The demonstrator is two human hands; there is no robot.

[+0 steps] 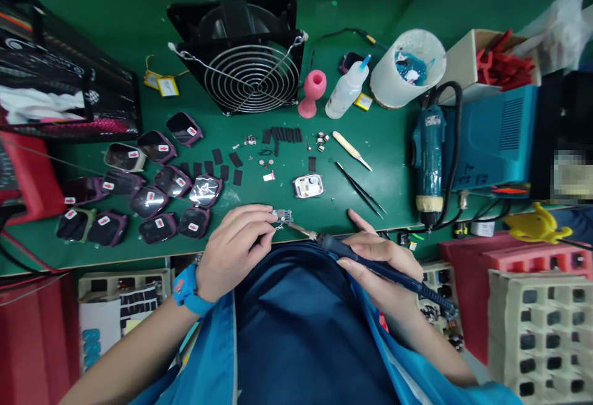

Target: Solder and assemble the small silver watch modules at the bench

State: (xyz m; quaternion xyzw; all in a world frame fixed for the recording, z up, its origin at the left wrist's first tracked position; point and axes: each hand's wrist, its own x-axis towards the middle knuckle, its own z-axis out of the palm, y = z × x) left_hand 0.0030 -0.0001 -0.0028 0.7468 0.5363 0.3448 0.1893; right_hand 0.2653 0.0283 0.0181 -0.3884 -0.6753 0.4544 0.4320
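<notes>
At the bench's front edge, my left hand [243, 235] is closed on a small circuit board [281, 215], its fingertips at the board's left side. My right hand [382, 260] grips a soldering iron [356, 260] by its dark handle. The iron's tip points left and reaches the lower right of the board; whether it touches cannot be made out. Just behind the board lies an open watch case [308, 186] with its inside facing up. Black tweezers [360, 189] and a cream-handled tool [352, 150] rest to the right of it.
Several watch cases with dark screens [149, 201] cover the left of the green bench. A fan [252, 65] stands at the back, beside a pink holder [313, 93], a white bottle [346, 90] and a white tub [407, 68]. An electric screwdriver [430, 164] and teal box [491, 139] are right.
</notes>
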